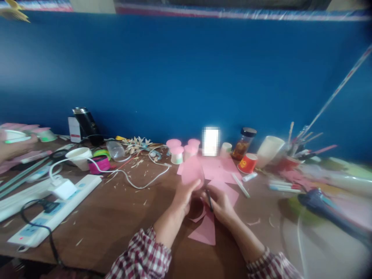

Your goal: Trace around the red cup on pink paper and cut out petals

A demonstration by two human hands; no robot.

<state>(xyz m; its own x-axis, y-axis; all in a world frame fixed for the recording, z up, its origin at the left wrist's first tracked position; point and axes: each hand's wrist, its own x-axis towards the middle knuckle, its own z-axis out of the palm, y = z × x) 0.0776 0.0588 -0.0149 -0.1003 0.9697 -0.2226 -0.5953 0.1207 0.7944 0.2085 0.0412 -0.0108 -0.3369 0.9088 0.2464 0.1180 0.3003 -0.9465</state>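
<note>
Checked sleeves [142, 252] come closest to me, reaching in over the brown counter [100, 234]. Between them, out in front of the person, is a rounded piece of pink paper [192, 173]. The left hand [186, 195] has it gripped at the lower edge, thumb on the near face. The right hand [221, 202] is closed around a slim dark tool [209, 200], too blurred to name, close beside the paper. Just below, a curling pink strip [200, 217] shows, and a pink scrap [205, 231] lies on the counter. Beyond, larger pink sheets [223, 168] lie flat, with pink-topped cups [176, 155] behind them to the left, and a lidded jar [244, 145] and a red cup [247, 163] at their right. Over to the left I see a white power strip [64, 209] and a white cup [83, 159]; at the far edge, another person's hand [13, 152] is beside a pale cup [16, 135]. Rightward, a blurred dark-blue tool [328, 207] rests near some markers [283, 187].
</note>
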